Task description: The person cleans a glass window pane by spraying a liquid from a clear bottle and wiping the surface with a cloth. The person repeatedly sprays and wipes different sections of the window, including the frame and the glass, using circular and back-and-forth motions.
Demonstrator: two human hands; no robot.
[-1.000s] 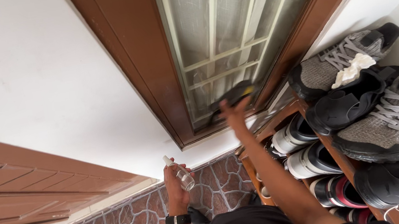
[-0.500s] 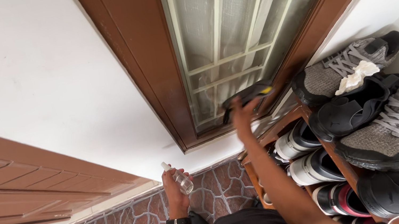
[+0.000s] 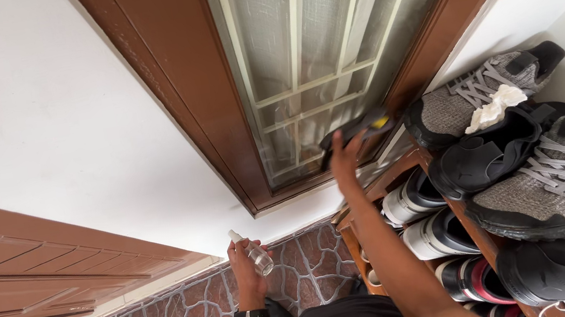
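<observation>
Counting around the wooden shoe rack (image 3: pixel 413 159): two grey knit sneakers (image 3: pixel 475 96) are sitting on its top, with two black sandals (image 3: pixel 491 150) lying among them and one crumpled white tissue (image 3: pixel 492 108) resting on the far sneaker. Just under the rack's top I'm seeing two white-and-black shoes (image 3: pixel 411 198) poking out, plus one pink-trimmed one (image 3: pixel 470 276) lower down. Left of the rack, two hands are showing: one clear spray bottle (image 3: pixel 256 253) and one black squeegee (image 3: pixel 358 130).

Right hand (image 3: pixel 342 150) hemmed between window frame (image 3: pixel 201 103) and shoe rack (image 3: pixel 405 161); open space leftward along white wall (image 3: pixel 22 110)
</observation>
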